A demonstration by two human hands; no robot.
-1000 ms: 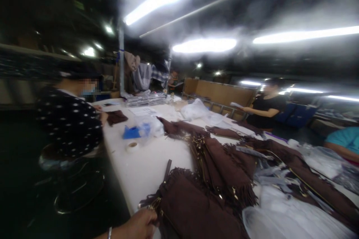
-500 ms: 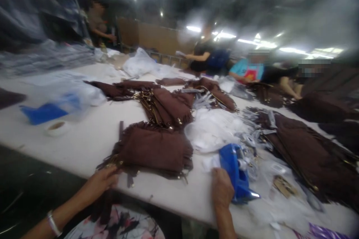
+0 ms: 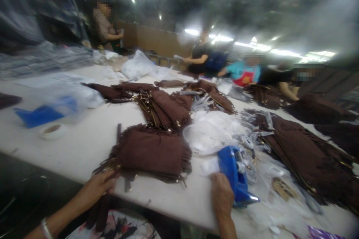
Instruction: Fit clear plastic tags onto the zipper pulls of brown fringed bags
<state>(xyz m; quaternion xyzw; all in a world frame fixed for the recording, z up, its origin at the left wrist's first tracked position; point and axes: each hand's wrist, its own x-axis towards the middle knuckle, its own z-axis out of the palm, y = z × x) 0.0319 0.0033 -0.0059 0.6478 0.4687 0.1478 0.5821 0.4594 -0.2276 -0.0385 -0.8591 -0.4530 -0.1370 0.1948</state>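
On the table before me lie brown fringed bags (image 3: 151, 153), stacked flat. At their near left corner my left hand (image 3: 102, 183) is closed on a brown strap (image 3: 98, 211), which hangs below it over the table edge. Gold-coloured metal fittings show beside those fingers. My right hand (image 3: 221, 192) rests at the table's near side, closed, its fingertips turned out of sight. Just right of it stands a blue tape dispenser (image 3: 232, 171). A small white sheet (image 3: 211, 166) lies directly behind that hand; whether the fingers grip it is unclear.
More brown bags (image 3: 168, 106) lie behind, and a larger pile (image 3: 303, 153) is at right. White plastic packing (image 3: 213, 130) sits mid-table. Left are a tape roll (image 3: 52, 131) and a blue object under plastic (image 3: 42, 114). Several people work around the table's far side.
The view has shifted slightly. Both my hands keep nearly the same places beside the bags and the dispenser. A far person in light blue has stretched an arm to the left.
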